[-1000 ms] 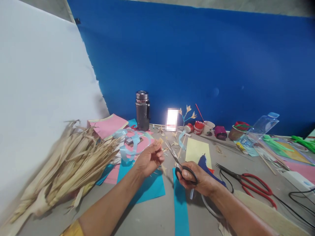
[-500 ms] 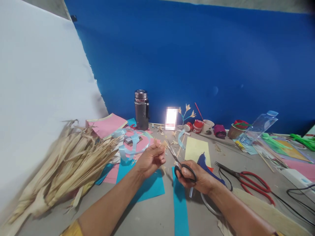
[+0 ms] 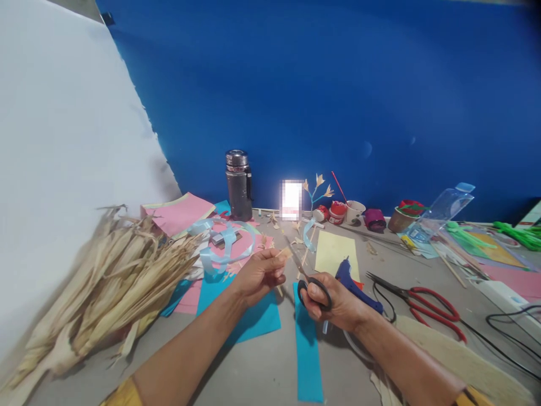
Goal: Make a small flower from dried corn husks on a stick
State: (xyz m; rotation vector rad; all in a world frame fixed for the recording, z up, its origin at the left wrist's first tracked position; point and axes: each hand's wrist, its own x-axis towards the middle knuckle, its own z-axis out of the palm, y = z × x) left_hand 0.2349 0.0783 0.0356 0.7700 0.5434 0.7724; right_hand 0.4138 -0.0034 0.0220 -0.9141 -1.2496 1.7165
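Near the middle of the head view, my left hand (image 3: pixel 262 274) pinches a small tan piece of husk (image 3: pixel 287 253) between thumb and fingers. My right hand (image 3: pixel 327 299) is closed round the black handles of a pair of scissors (image 3: pixel 301 263). Their blades point up and to the left, close beside the husk piece. Whether the blades touch it is too small to tell. Under my left forearm lies a teal sheet (image 3: pixel 257 321), and a teal strip (image 3: pixel 308 361) lies below the scissors.
Dried husks (image 3: pixel 105 293) are heaped at the left. A dark flask (image 3: pixel 239 189) stands at the back. On the right are a blue glue gun (image 3: pixel 355 287), red-handled scissors (image 3: pixel 435 307), a clear bottle (image 3: pixel 443 214) and a white power strip (image 3: pixel 507 304) with black cords.
The scissor blades look closer together than before. The whole scene has shifted slightly left and up in the view, while both hands keep their holds.
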